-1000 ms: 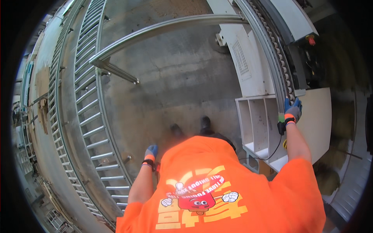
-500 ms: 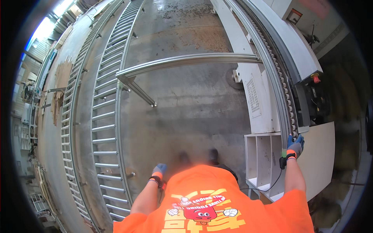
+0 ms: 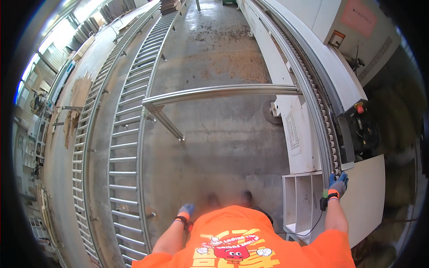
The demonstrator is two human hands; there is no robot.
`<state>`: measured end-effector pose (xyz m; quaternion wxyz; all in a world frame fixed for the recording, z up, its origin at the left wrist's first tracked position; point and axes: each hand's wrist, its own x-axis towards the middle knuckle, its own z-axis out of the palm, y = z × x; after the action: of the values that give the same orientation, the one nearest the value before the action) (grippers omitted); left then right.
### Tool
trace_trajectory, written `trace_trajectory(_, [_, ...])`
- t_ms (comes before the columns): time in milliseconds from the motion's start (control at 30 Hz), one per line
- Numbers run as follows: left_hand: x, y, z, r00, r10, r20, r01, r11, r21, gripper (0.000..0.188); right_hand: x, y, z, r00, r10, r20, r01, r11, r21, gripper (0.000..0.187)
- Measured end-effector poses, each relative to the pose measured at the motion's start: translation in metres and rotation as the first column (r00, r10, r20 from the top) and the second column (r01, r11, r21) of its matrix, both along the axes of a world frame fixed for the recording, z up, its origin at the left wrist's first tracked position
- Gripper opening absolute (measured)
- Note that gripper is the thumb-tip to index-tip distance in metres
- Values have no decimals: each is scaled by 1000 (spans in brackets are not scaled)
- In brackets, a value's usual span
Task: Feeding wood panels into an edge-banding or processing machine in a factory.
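Note:
My right hand (image 3: 338, 184), in a blue and grey glove, rests at the near end of a long machine rail (image 3: 321, 149). Its fingers are stretched out and apart, and I see nothing held in them. Beside them runs a row of small white rollers (image 3: 330, 134). A dark band and a cabled black box (image 3: 324, 203) sit near that wrist. My left hand (image 3: 187, 208), gloved in blue, hangs low at my side above the concrete floor. Its fingers are too small and blurred to make out, and it touches nothing that I can see.
Two roller conveyors (image 3: 123, 161) run lengthwise on the left. An aluminium crossbar (image 3: 223, 91) spans from the nearer conveyor to the machine. Beneath my right hand stand a white open shelf unit (image 3: 289, 201) and a pale panel (image 3: 368, 196). A red knob (image 3: 359, 108) sits on the machine.
The view has tilted up a little, so things sit lower in it and stacked boards show at the far conveyor end. My right hand stays at the rail end; my left still hangs.

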<state>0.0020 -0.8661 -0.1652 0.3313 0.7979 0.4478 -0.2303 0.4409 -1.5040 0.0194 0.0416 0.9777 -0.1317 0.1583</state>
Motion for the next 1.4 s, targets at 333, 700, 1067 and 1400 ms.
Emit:
trace_trajectory(333, [-5,2,2,997,-42,59,35,992,119,44,3,0,-10,999,-16,31,16,1000,4,70])
trace_trajectory(700, [-23,8,-7,992,4,129,-3,1000,-8,39,-5,1,-4,999,29,37,-30,999,24,68])
trace_trajectory(1067, [190,6,209,602,-694,395,429,698,573,26,1,-5,-4,993,105,59,-106,994,3,66])
trace_trajectory(1400, [238,-67,269,194,-869,455,541,482,690,31,2,-10,-14,995,71,73,-69,997,-28,64])
